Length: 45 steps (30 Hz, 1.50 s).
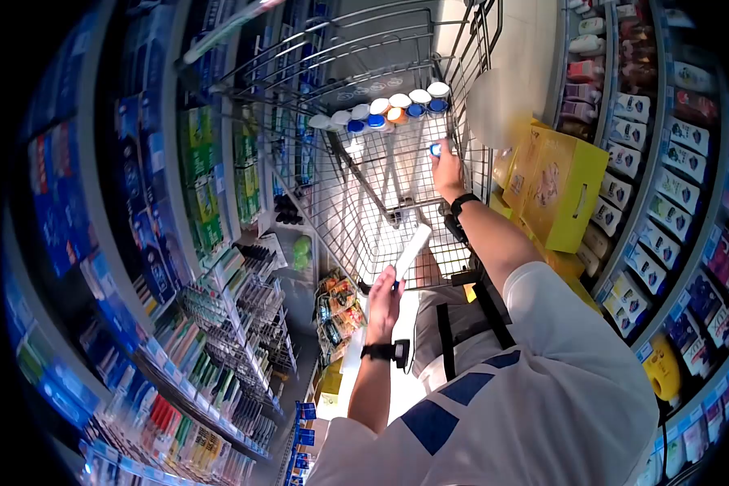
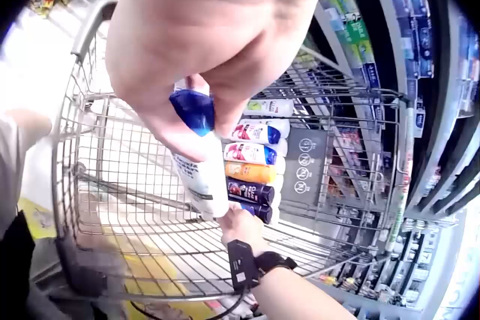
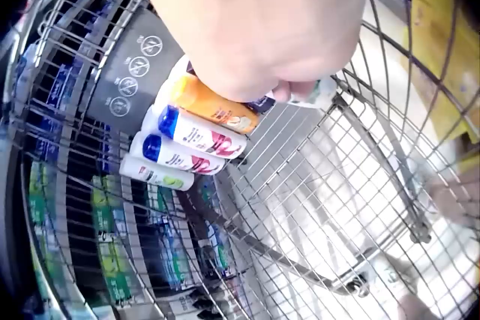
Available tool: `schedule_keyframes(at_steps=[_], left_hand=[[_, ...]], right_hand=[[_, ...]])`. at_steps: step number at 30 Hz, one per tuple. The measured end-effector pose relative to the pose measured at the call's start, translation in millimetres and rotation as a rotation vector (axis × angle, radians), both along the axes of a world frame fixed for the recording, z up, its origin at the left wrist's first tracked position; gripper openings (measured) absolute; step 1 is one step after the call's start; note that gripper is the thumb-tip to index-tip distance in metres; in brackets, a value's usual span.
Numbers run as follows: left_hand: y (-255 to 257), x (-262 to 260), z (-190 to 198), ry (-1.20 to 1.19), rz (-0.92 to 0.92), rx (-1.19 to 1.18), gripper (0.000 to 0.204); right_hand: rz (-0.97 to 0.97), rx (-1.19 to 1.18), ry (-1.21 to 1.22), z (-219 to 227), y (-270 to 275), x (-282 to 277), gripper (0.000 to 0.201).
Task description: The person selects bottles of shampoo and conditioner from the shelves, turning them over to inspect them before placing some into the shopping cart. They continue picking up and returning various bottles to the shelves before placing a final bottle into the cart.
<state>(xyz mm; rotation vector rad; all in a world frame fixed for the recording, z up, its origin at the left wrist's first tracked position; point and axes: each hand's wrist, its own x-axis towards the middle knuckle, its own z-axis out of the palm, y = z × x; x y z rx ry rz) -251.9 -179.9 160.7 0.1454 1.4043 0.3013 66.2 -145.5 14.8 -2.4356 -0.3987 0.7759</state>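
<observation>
My left hand [image 1: 383, 308] grips a white shampoo-type bottle [image 1: 413, 249] by its blue cap end [image 2: 193, 111]. The bottle slants over the near part of the wire shopping cart [image 1: 364, 267], its label side showing in the left wrist view. Farther in, my right hand [image 1: 447, 172] pinches another bottle [image 3: 319, 93], white with a little green; most of it is hidden behind the fingers. It is beside the right end of a row of bottles lying at the cart's far end, among them an orange bottle [image 3: 214, 104] and a white bottle with a blue cap [image 3: 202, 132].
A grey panel [image 3: 124, 72] closes the cart's far end. Shelves of toothpaste boxes and brushes [image 1: 202, 178] line the left. Bottles and pouches [image 1: 672, 202] fill the right shelves, with a yellow carton [image 1: 571, 190] close to the cart's right side.
</observation>
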Motion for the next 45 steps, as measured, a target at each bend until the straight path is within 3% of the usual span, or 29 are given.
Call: schedule_keyframes(at_steps=[3,7,9,10,11,12,13,15,16,17,19,20,22,23,25,26,28,30,34,35,36,37,38,39,42,44,45], left_hand=[[-11,-27,64,-0.055,-0.02,-0.003,0.033],[-6,-67,122,-0.211,-0.069,0.141,0.033],[2,-85,137,-0.253,-0.091,0.154,0.033],[6,-89,146,-0.325,-0.08,0.151,0.035],[11,-99,149,-0.355,-0.155,0.157,0.039],[14,-102,153,-0.397,-0.158,0.166,0.042],[12,-101,158,-0.448,-0.171,0.163,0.044],[7,-83,179,-0.362,-0.168,0.149,0.044],[3,-72,186,-0.351,-0.223,0.151,0.043],[3,-71,190,-0.332,-0.274,0.152,0.041],[14,-90,156,-0.468,-0.434,0.182,0.039],[10,-86,164,-0.532,-0.447,0.182,0.039],[-1,-72,175,-0.679,-0.442,0.105,0.044],[-18,-61,207,-0.737,-0.46,0.086,0.046],[-1,-57,149,-0.867,-0.614,-0.116,0.047],[-3,-56,129,-0.912,-0.644,-0.159,0.048],[-22,-40,131,-0.951,-0.693,-0.2,0.048],[-56,-25,150,-0.979,-0.697,-0.293,0.048],[-135,-17,235,-0.933,-0.77,-0.238,0.048],[-145,-19,235,-0.929,-0.785,-0.233,0.048],[-152,-21,232,-0.951,-0.817,-0.27,0.047],[-160,-24,233,-0.971,-0.845,-0.308,0.046],[-178,-27,247,-0.904,-0.864,-0.222,0.045],[-184,-33,243,-0.897,-0.867,-0.218,0.045],[-200,-51,233,-0.943,-0.9,-0.321,0.05],[-219,-62,245,-0.935,-0.888,-0.289,0.053],[-225,-68,248,-0.929,-0.885,-0.266,0.057]], right_hand=[[0.136,-0.026,-0.022,56,-9,-15,0.032],[0.139,0.161,0.006,130,-47,-44,0.042],[0.059,0.315,0.023,159,-75,-59,0.042],[0.011,0.297,0.051,210,-85,-64,0.04],[0.003,0.492,-0.05,222,-101,-69,0.041],[0.04,0.428,-0.198,247,-118,-73,0.042],[0.003,0.534,-0.301,254,-137,-82,0.042],[-0.035,0.539,-0.208,298,-176,-94,0.041],[0.026,0.479,-0.286,315,-200,-96,0.037],[0.096,0.406,-0.458,330,-219,-103,0.037],[0.041,0.574,-0.68,354,-252,-122,0.034],[-0.032,0.513,-0.743,378,-267,-135,0.034],[-0.233,0.636,-0.847,427,-290,-153,0.033],[-0.317,0.683,-0.897,443,-304,-159,0.033],[-0.516,0.809,-0.867,482,-336,-174,0.034],[-0.58,0.809,-1.003,502,-359,-183,0.035],[-0.674,0.865,-1.224,527,-405,-201,0.035],[-0.773,0.807,-1.376,569,-466,-236,0.035],[-0.907,0.562,-1.828,619,-578,-316,0.037],[-1.003,0.627,-1.863,628,-597,-336,0.036],[-1.077,0.46,-1.947,636,-622,-358,0.034],[-1.131,0.465,-2.048,647,-643,-371,0.031],[-1.193,0.526,-2.056,657,-659,-383,0.03],[-1.237,0.381,-2.095,658,-686,-395,0.031],[-1.23,0.386,-1.996,671,-724,-415,0.033],[-1.099,0.18,-1.897,673,-749,-418,0.039],[-1.091,0.197,-1.892,677,-758,-416,0.039]])
